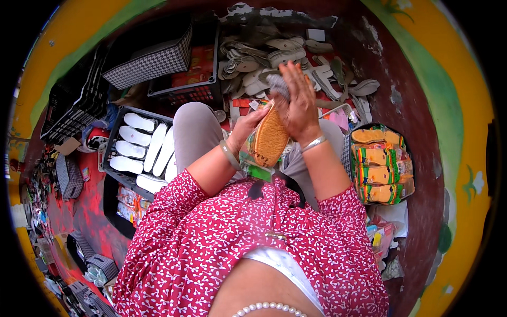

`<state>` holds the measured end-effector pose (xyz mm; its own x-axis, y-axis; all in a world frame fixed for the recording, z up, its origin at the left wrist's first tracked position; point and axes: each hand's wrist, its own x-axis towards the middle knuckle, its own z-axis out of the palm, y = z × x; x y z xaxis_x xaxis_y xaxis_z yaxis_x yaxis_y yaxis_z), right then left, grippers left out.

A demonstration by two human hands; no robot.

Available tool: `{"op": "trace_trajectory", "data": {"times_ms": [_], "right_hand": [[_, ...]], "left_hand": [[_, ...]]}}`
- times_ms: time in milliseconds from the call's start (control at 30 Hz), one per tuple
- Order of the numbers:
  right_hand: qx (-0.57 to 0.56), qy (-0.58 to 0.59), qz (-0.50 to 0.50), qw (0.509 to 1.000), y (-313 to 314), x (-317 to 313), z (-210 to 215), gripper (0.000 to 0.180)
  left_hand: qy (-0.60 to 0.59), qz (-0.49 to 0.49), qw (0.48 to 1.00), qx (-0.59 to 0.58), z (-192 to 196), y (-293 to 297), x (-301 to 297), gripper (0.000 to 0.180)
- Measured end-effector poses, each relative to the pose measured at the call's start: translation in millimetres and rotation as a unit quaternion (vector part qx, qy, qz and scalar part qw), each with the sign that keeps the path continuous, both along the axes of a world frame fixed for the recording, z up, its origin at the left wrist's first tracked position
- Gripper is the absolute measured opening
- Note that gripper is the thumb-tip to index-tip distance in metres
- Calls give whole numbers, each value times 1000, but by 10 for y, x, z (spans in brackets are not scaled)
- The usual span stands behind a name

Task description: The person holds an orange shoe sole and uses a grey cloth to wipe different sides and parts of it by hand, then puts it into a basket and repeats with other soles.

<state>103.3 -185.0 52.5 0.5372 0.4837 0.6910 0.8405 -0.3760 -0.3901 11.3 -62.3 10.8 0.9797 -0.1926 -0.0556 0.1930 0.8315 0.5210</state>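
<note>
I hold an orange-brown shoe sole point(270, 138) upright in front of my knees. My left hand point(247, 127) grips its left edge from below, and a green-trimmed clear bag point(252, 165) hangs under that hand. My right hand point(297, 100) lies over the sole's top end with fingers spread, pressing a grey piece point(277, 83) against it. Both wrists carry bangles. My forearms come out of red patterned sleeves.
A black crate point(114, 138) of white insoles stands at the left. A black tub point(409, 174) at the right holds bundled orange soles. A heap of grey soles point(274, 55) lies ahead. Checked boxes point(150, 61) and crates are stacked at the back left.
</note>
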Motion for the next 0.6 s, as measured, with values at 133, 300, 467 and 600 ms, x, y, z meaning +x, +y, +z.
{"op": "trace_trajectory", "data": {"times_ms": [133,300,467,600], "right_hand": [[36,162,-5,986,-43,227,79,55],[9,19,77,997,74,-171,-115,54],[-67,11,207,976,15,-813,-184,55],[-116,-72,170,976,-39,-653,-131,57]], "left_hand": [[-94,-81,990,-65,27,-57,-13,49],[7,116,993,38,-104,78,57,48],[-68,157,985,18,188,59,-17,50],[-218,42,967,-128,-185,77,41,51]]}}
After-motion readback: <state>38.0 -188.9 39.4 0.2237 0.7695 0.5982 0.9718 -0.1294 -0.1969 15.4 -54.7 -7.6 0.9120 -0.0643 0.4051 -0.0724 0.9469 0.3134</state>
